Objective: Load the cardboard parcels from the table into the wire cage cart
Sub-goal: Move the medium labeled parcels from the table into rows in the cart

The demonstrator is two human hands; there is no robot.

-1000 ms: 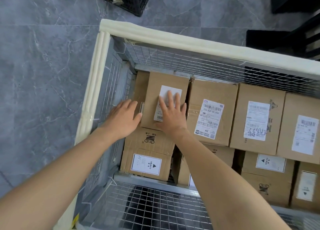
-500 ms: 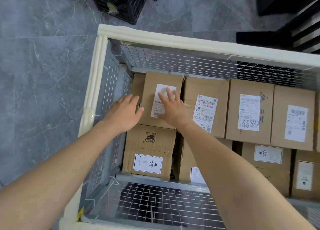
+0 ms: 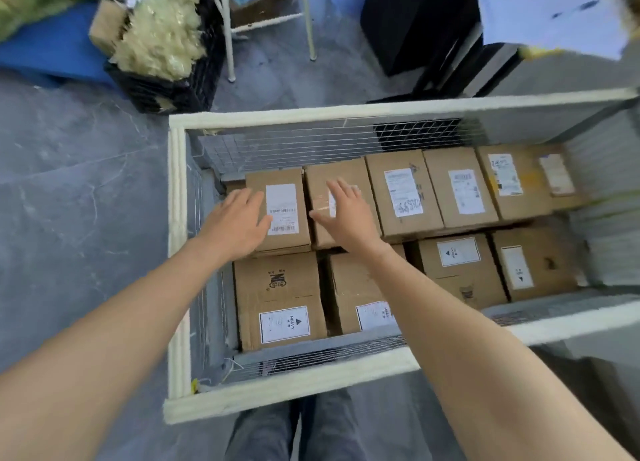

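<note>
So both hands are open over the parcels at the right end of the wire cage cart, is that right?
Not quite. The head view shows the left hand and the right hand open, fingers straight, over the parcels at the left end of the wire cage cart, not the right end.

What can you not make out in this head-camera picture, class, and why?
Head view.
Label of the second parcel: mostly covered by the right hand.
Print on the label of the leftmost parcel: blurred, too small.
Whether the left hand touches that parcel: blur, cannot tell.
Floor of the cart: hidden under parcels.
Pale surface, top right: cut by the frame edge.
</note>
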